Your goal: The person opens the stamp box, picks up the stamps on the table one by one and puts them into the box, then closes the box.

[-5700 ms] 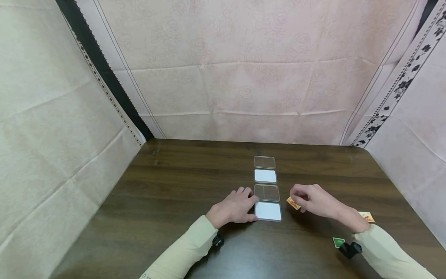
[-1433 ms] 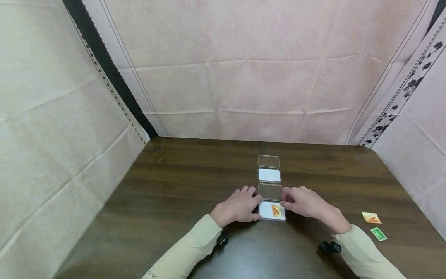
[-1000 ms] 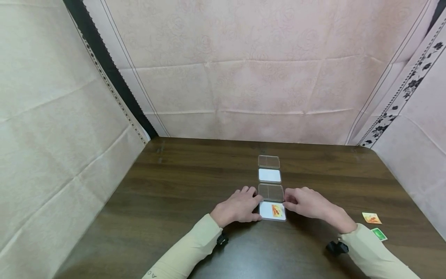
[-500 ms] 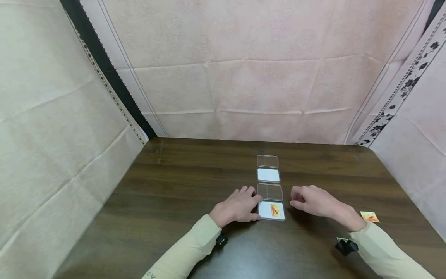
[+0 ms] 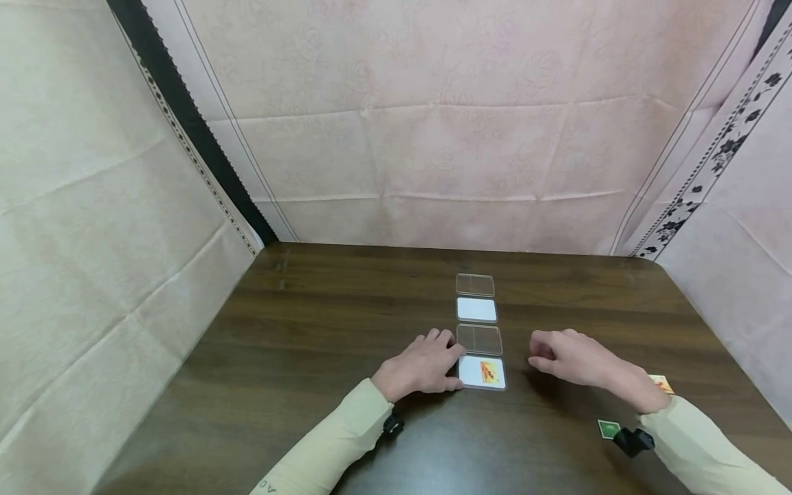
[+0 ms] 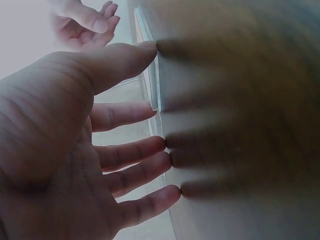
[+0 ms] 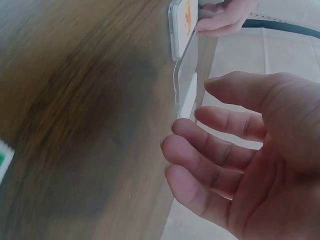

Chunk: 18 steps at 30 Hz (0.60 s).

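Observation:
A small flat case lies unfolded on the table, its white base [image 5: 469, 372] near me and its clear lid [image 5: 479, 339] folded back behind. An orange picture stamp [image 5: 489, 372] rests on the right part of that base. My left hand [image 5: 421, 364] touches the case's left side, its fingers fairly straight; in the left wrist view the thumb and index fingertips meet the base's edge. To the right of the case hovers my right hand [image 5: 572, 357], fingers loosely bent and holding nothing, as the right wrist view confirms.
Behind stands a second unfolded case [image 5: 476, 309] with a bare white base. A green stamp [image 5: 609, 430] lies beside the right wrist's black camera [image 5: 634, 442]. Another orange stamp [image 5: 662, 383] is partly covered by the right forearm. Pale cloth screens [image 5: 427, 151] rise around the brown table [image 5: 346, 295].
The right hand, which pinched the orange stamp at first, has set it on the near base, let go and drawn away to the right. The left hand has stayed at the case.

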Tool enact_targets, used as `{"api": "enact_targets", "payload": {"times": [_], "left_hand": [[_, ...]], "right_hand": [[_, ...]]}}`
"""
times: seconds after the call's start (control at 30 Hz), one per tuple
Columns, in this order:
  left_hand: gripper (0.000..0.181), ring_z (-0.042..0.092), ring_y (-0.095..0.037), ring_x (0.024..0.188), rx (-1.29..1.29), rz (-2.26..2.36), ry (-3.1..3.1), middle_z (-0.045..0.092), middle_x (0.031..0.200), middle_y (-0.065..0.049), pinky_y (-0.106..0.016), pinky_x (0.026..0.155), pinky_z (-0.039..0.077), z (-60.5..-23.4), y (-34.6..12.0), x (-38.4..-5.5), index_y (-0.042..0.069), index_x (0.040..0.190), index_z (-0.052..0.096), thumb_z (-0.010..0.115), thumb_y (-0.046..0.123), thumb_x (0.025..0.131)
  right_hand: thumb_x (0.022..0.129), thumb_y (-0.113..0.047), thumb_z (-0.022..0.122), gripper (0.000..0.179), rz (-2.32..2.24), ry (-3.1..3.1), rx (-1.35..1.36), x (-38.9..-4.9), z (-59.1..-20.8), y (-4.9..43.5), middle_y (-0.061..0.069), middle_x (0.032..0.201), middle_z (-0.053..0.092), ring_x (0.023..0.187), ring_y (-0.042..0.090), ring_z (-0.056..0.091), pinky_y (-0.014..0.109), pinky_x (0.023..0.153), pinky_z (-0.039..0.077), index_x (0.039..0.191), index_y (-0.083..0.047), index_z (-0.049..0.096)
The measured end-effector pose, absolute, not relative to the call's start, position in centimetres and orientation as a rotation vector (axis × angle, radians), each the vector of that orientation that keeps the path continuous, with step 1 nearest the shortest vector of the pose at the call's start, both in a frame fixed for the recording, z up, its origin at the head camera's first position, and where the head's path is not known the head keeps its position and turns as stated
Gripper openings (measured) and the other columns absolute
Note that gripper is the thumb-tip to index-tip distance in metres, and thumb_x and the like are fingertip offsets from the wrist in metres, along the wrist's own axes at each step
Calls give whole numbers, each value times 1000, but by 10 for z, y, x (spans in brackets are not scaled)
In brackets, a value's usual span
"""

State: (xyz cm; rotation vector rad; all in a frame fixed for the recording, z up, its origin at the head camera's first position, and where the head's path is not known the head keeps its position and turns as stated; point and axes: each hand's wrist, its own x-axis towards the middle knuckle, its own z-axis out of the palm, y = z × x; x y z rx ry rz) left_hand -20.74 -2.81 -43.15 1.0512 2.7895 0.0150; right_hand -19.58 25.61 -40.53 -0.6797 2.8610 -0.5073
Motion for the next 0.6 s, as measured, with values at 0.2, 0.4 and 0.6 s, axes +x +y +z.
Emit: {"api": "enact_targets", "payload": {"times": [0.2,0.4,0.6], "left_hand": [[55,46,-18,111,1056,27,2790,50,133,-3,-36,95,44,-431,-28,-207,22,135,54,64,53,90],[55,45,-18,111,1048,32,2785,50,133,-3,-36,95,43,-431,-29,-207,23,135,54,64,54,90],[56,45,-18,111,1045,35,2781,50,133,-3,-35,95,43,-431,-28,-207,23,136,54,63,54,90]], "right_hand": [[89,-22,70,11,-477,2882,-661,-192,-401,268,-10,67,52,57,4,45,23,51,37,87,-23,60],[90,-22,69,9,-476,2889,-666,-189,-398,280,-11,68,52,58,2,44,23,52,37,90,-22,60],[90,-23,68,10,-455,2896,-685,-188,-399,293,-12,67,51,57,0,42,22,53,36,88,-23,59]]}}
